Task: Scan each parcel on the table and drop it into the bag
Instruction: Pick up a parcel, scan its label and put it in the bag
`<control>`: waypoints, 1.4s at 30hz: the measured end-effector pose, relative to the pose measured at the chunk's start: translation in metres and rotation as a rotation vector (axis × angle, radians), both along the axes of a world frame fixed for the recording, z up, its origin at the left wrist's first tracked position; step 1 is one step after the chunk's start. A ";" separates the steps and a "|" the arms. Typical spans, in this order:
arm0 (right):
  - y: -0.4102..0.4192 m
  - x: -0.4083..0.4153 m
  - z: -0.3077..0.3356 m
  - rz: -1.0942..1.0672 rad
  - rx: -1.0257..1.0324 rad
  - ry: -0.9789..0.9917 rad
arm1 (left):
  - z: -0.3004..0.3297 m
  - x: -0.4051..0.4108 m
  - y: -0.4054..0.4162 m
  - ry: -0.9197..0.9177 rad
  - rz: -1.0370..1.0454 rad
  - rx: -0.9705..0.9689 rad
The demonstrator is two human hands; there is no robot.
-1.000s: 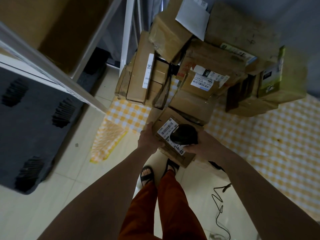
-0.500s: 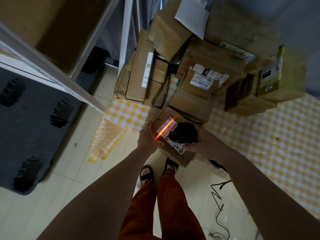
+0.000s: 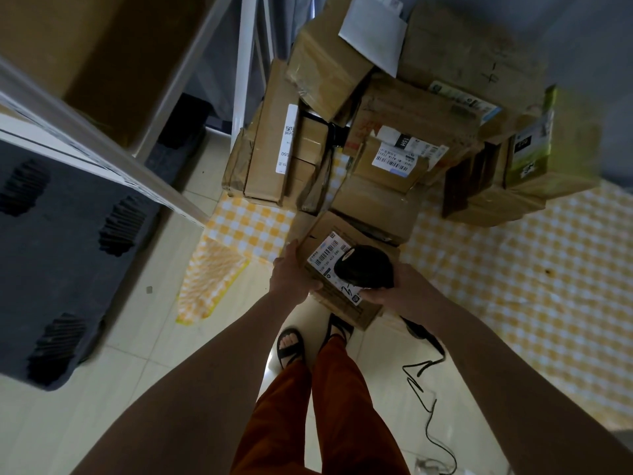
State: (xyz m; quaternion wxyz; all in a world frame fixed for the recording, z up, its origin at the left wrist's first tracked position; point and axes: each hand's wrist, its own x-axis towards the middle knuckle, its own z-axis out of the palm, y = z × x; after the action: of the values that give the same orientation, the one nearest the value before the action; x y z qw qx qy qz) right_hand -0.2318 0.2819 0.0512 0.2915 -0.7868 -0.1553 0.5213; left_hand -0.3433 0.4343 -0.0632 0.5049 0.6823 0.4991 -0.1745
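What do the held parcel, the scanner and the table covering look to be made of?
Held parcel: brown matte cardboard, with a folded edge and a white paper label. Scanner: black, slightly glossy, probably plastic. Table covering: yellow-and-white checked sheet, draping at the corner; cloth or vinyl, unclear.

Dim, murky indoor light w/ greenish cast. Floor tiles catch soft glare near feet. Strong wide-angle bending at edges: shelf rail curves. Corners darker, slightly soft; barcode label stays fairly sharp.
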 end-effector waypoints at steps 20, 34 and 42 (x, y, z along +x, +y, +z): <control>-0.054 -0.012 -0.020 -0.689 0.104 0.297 | 0.062 0.022 -0.018 -0.036 -0.086 0.113; -0.121 -0.012 0.093 -1.050 0.350 0.096 | 0.188 0.080 -0.052 -0.313 -0.279 -0.087; -0.175 -0.038 0.139 -1.227 0.473 -0.079 | 0.222 0.088 -0.092 -0.397 -0.455 -0.225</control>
State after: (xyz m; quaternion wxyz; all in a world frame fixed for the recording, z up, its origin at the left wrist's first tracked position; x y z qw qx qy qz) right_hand -0.2702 0.1066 0.1898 0.6948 -0.6659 0.2005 0.1832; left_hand -0.2551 0.3418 0.1589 0.6128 0.7370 0.2029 -0.2006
